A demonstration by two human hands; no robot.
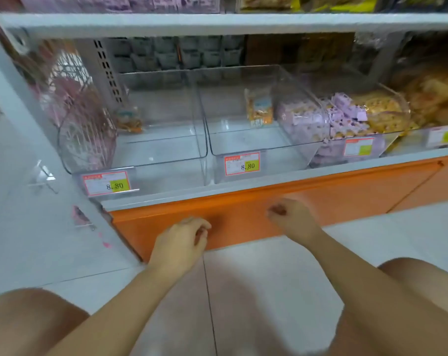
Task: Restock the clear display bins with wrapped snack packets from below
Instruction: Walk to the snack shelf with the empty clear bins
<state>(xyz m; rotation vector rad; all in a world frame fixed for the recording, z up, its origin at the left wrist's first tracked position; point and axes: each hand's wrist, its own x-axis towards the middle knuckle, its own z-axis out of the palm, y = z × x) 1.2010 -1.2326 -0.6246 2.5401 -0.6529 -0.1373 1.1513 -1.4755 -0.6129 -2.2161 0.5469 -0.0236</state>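
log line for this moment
left hand: curled, empty, at orange panel | right hand: same | clear bin above: one packet

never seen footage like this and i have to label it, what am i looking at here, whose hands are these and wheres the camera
There is only one picture, taken by a wide-angle camera worn on a person's head, looking forward and down. There is no machine. The left hand and right hand are bare and belong to someone crouching before a shop shelf. Both are at the orange panel under it, fingers curled. Neither holds a packet, and blur hides whether they grip the panel. On the shelf stand clear bins. The left bin and middle bin are nearly empty; the middle one holds a single snack packet. Bins further right hold purple packets and yellow snacks.
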